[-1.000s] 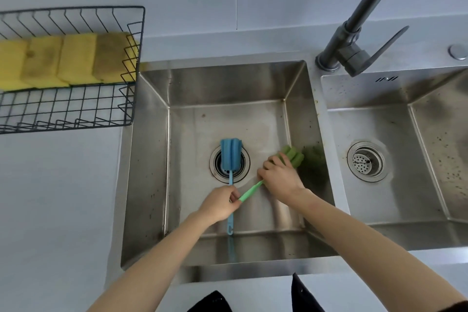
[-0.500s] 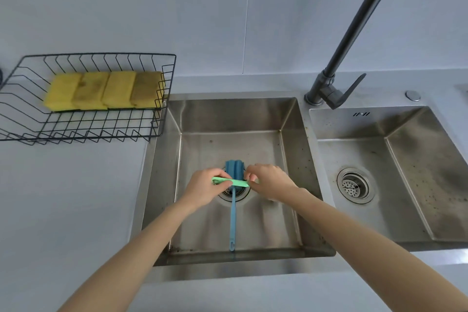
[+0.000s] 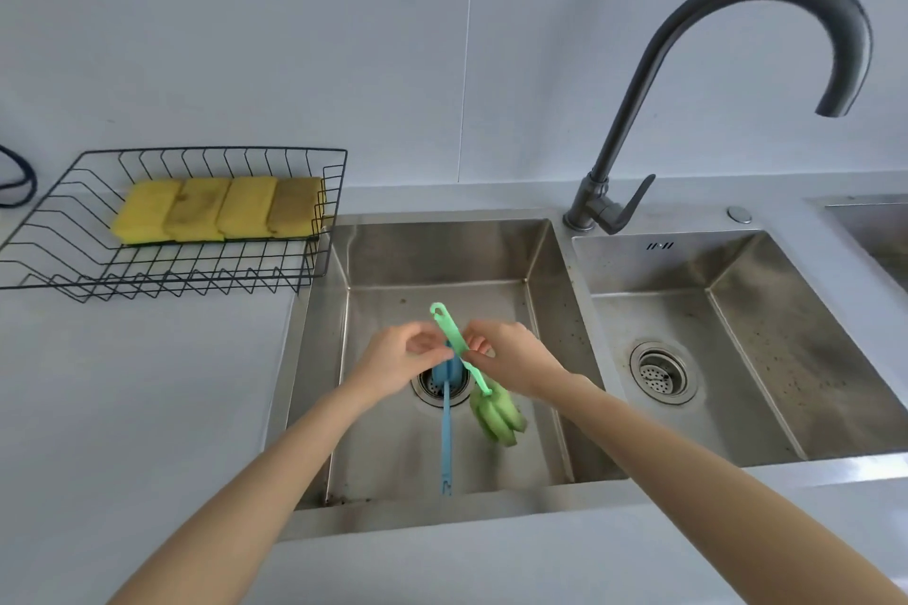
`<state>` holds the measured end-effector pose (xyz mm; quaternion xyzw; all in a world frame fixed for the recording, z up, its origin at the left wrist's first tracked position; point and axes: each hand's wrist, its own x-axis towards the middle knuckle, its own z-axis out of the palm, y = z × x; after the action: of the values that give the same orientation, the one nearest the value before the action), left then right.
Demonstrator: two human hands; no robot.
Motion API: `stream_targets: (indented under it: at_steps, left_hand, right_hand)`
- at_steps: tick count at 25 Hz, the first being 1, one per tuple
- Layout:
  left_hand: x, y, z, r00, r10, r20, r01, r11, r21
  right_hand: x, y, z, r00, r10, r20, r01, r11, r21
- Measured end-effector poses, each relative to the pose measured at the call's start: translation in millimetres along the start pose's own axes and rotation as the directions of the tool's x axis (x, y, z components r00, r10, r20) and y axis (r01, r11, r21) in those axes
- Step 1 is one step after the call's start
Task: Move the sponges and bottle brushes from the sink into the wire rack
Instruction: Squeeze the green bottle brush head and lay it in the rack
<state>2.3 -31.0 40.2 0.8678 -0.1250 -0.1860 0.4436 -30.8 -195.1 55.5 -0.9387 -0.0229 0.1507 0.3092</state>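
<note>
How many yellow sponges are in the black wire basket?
4, side by side in one row along the back of the wire rack: first sponge, second, third, fourth nearest the sink. None seem hidden.

The green bottle brush [image 3: 459,349] hangs tilted over the left sink [image 3: 545,359], lifted clear of the floor of the basin — its flat handle with the hanging loop points up and away, and its lobed green foam head [image 3: 497,415] dangles at the near end, lower right. The blue bottle brush [image 3: 446,432] lies on the sink floor, its thin handle running straight toward the near wall and its blue foam head resting on the drain strainer. Four yellow sponges [image 3: 221,209] sit side by side in a row along the far side of the black wire rack [image 3: 172,270] — two look stained brownish on top.
</note>
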Motion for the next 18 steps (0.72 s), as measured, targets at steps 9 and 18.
stream_targets:
  at_steps: [9,18]
  left_hand:
    - [-29,-20,4,0.985,-0.054,0.165,0.047,0.998,0.042]
    - [-50,-34,-25,0.997,-0.053,0.062,0.049,0.997,0.063]
  right_hand:
    - [-9,-32,-12,0.953,0.142,-0.27,-0.039,0.935,0.352]
    - [2,-54,-9,0.936,0.22,-0.274,-0.025,0.82,0.572]
